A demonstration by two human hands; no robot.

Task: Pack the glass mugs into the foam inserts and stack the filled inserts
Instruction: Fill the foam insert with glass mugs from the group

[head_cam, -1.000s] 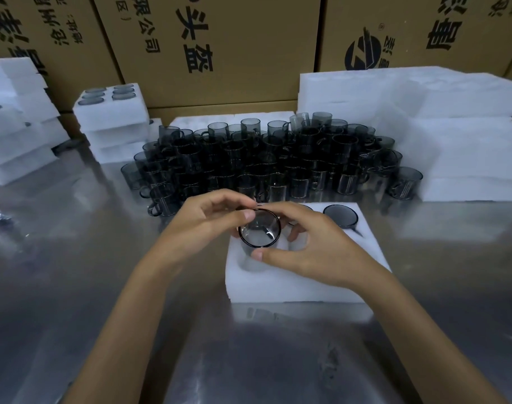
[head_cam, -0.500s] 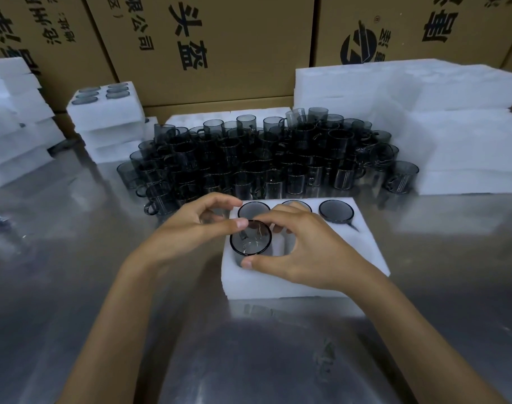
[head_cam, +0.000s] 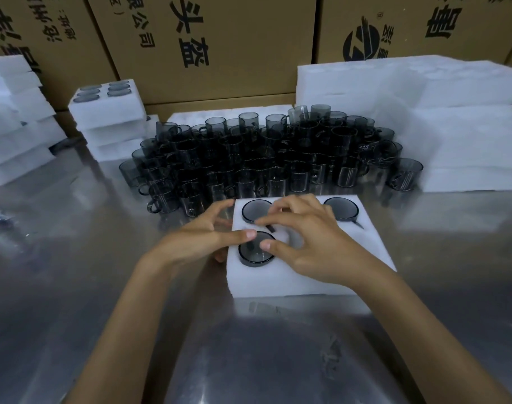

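A white foam insert (head_cam: pixel 292 278) lies on the steel table in front of me. A dark glass mug (head_cam: pixel 253 256) sits in its front-left hole, rim a little above the foam. My left hand (head_cam: pixel 196 237) and my right hand (head_cam: pixel 316 243) each rest a thumb tip on that rim, the other fingers lifted and spread. Two more mugs fill back holes, one at the left (head_cam: pixel 254 211) and one at the right (head_cam: pixel 340 209). My right hand hides the holes in the middle of the insert.
Several loose dark mugs (head_cam: pixel 263 158) crowd the table just behind the insert. A stack of filled inserts (head_cam: pixel 109 112) stands at the back left, more foam (head_cam: pixel 12 121) at the far left, and tall foam stacks (head_cam: pixel 453 112) on the right. Cardboard boxes (head_cam: pixel 219 39) wall the back.
The mug that both hands held above the insert has gone down into the front-left hole. My fingers have let go of its sides and only the thumbs stay on the rim.
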